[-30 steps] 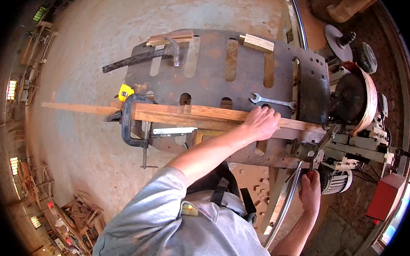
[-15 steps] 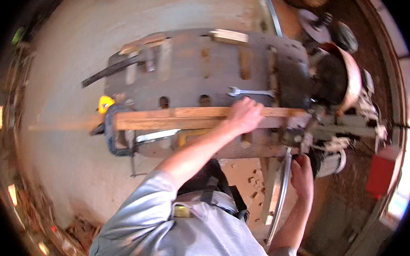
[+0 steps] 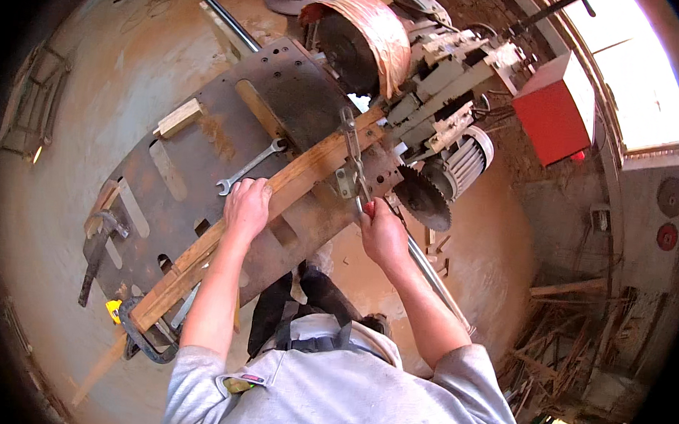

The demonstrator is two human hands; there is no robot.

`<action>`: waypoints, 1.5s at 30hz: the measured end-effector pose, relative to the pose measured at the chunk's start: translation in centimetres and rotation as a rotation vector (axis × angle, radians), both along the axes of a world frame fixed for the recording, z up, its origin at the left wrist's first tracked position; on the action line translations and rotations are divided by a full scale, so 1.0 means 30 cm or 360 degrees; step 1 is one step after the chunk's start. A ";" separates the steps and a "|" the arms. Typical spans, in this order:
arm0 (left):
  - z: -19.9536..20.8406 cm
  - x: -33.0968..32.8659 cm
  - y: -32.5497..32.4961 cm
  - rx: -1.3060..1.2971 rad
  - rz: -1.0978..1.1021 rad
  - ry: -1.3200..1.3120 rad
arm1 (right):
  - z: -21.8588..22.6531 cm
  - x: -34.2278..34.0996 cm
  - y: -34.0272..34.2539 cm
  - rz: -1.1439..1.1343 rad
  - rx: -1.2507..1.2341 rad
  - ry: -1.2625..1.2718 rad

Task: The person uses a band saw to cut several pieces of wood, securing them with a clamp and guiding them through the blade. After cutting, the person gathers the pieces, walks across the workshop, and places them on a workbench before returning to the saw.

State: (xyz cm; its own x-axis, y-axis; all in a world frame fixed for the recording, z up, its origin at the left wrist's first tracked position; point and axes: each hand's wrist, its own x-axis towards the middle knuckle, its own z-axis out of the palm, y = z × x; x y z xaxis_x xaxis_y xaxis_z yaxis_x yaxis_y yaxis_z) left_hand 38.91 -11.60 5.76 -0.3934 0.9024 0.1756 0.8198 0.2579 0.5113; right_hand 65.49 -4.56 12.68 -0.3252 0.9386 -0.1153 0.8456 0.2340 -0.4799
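My left hand (image 3: 248,206) lies on a long wooden bar (image 3: 295,173), fingers curled over its far edge. An open-ended wrench (image 3: 251,166) lies on the dark metal table (image 3: 231,91) just beyond these fingers. My right hand (image 3: 384,233) is closed around the red-tipped handle of a metal toggle clamp (image 3: 352,145), which stands across the bar's far end. A toothed circular saw blade (image 3: 425,199) is close to the right of this hand. At the near left end, a C-clamp (image 3: 142,338) encloses the bar.
A motor (image 3: 465,165) adjoins the blade, and a second blade (image 3: 352,51) sits under a curved orange guard (image 3: 376,33). On the table lie a hammer (image 3: 103,249) and a wood block (image 3: 179,118). A yellow tape measure (image 3: 113,310) is by the C-clamp. A red box (image 3: 548,115) stands right.
My view has turned, so the table now slants up to the right. My left hand stays on the bar beside the wrench; my right hand stays at the toggle clamp's handle.
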 end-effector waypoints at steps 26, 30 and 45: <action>-0.047 -0.128 -0.055 0.0010 0.0079 0.0586 | 0.032 -0.219 0.114 -0.0031 -0.0148 0.0051; -0.024 -0.164 -0.026 -0.0027 0.0085 0.0560 | 0.048 -0.260 0.160 -0.0099 -0.0235 0.0008; 0.061 -0.434 0.075 -0.0127 0.0054 0.0506 | 0.109 -0.529 0.310 -0.0026 -0.0259 0.0000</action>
